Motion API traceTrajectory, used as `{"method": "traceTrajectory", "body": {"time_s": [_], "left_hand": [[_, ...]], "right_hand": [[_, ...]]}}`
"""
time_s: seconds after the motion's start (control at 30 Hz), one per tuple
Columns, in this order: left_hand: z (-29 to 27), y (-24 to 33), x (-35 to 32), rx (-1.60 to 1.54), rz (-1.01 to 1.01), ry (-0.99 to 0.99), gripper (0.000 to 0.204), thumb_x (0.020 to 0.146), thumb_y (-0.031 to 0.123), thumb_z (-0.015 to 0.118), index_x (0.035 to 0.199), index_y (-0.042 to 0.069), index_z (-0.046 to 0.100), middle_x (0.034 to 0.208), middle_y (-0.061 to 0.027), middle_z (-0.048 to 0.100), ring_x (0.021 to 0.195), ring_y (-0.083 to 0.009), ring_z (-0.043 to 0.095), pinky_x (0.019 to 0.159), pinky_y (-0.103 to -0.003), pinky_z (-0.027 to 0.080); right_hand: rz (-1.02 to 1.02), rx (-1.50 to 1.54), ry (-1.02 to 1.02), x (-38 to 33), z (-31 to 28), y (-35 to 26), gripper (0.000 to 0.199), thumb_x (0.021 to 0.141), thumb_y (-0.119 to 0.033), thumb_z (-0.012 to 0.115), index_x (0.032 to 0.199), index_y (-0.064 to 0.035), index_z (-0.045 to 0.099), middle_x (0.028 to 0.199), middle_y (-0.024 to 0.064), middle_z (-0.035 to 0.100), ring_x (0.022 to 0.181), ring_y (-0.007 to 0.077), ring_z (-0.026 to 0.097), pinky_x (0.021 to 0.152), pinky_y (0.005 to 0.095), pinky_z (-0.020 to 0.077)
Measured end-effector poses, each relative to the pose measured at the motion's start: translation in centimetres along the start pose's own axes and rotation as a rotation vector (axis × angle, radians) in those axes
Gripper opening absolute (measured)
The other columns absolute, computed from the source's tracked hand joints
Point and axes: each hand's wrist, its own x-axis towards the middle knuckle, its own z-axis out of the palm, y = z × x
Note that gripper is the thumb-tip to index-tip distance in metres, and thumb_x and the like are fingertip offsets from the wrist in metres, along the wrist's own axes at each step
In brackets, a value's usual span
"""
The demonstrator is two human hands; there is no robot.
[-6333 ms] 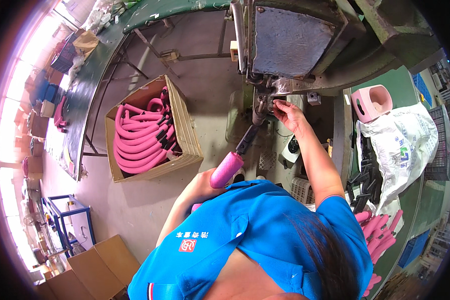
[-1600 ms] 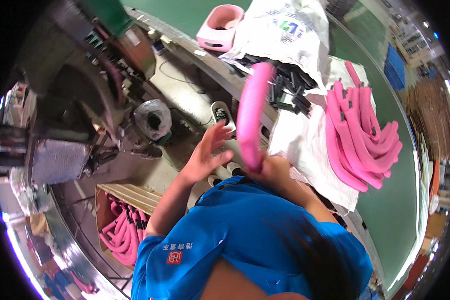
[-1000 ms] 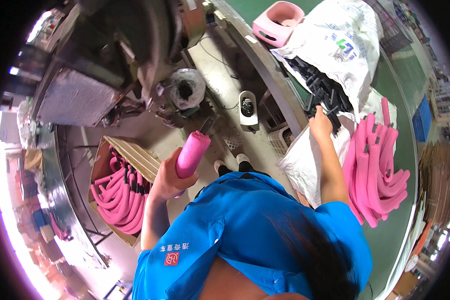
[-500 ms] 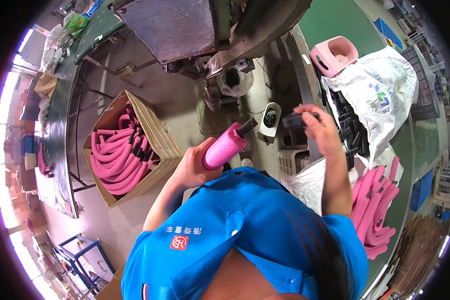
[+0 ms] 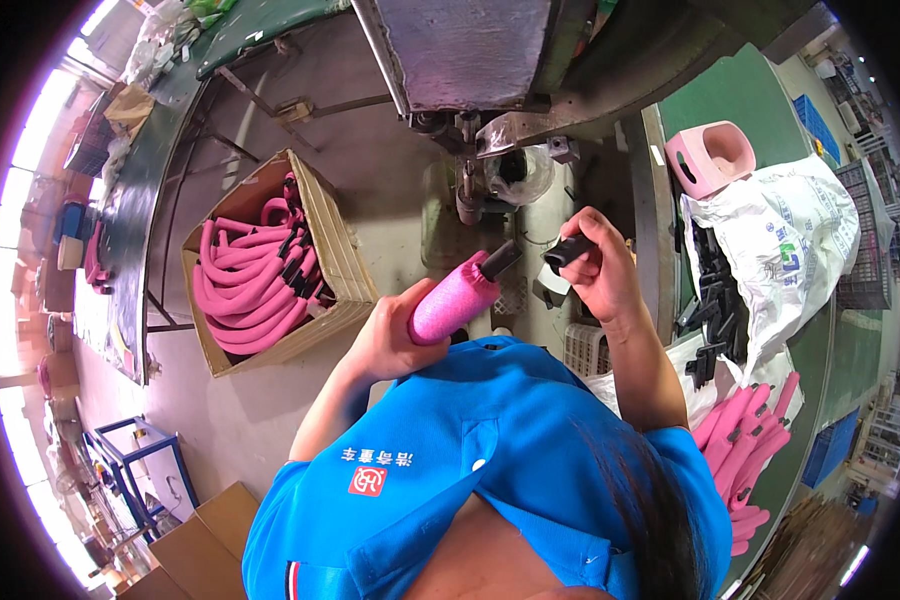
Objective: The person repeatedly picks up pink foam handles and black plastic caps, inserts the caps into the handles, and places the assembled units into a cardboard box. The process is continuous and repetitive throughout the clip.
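Note:
My left hand [image 5: 390, 335] is wrapped round a pink foam-covered tube [image 5: 455, 302], held in front of my chest. A dark bare end sticks out of the foam, pointing up and to the right. Between the fingers of my right hand [image 5: 602, 265] is a black hollow plastic piece [image 5: 568, 252], its opening turned toward the tube's dark end. The two parts are a short gap apart. To the right, more black plastic pieces [image 5: 715, 290] lie heaped in the mouth of a white woven sack [image 5: 790, 235].
A cardboard box [image 5: 345, 260] full of bent pink foam tubes [image 5: 255, 300] stands at left. A metal machine [image 5: 465, 60] rises ahead. On the green right-hand table [image 5: 715, 105] are a pink plastic container [image 5: 710, 160] and more pink tubes [image 5: 735, 450].
My right hand has brought the black piece left, closer to the tube's end, and turned its opening toward it. My left hand keeps its hold. The surroundings have shifted with my head.

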Motion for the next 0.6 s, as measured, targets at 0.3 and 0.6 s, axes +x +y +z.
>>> {"method": "traceTrajectory", "body": {"time_s": [0.3,0.6], "left_hand": [[0.0,-0.1,-0.2,-0.06,0.083,0.052,0.03,0.065,0.012,0.067,0.09,0.003,0.051,0.07,-0.0114,0.055,0.065,-0.0202,0.055,0.067,-0.033,0.045],[-0.1,-0.5,0.5,-0.029,-0.03,-0.084,0.046,0.065,0.013,0.071,0.106,0.0,0.055,0.082,-0.0098,0.062,0.077,-0.0132,0.058,0.074,-0.029,0.046]], "right_hand": [[-0.419,-0.361,0.195,0.9,3.1,1.8,0.016,0.098,-0.021,0.047,0.092,-0.0069,0.052,0.088,-0.0006,0.053,0.052,0.0003,0.033,0.043,0.017,0.0287],[-0.441,-0.346,0.272,1.2,5.2,2.3,0.018,0.099,-0.024,0.044,0.09,-0.0092,0.05,0.088,-0.003,0.05,0.055,-0.0006,0.033,0.043,0.0169,0.0283]]}}
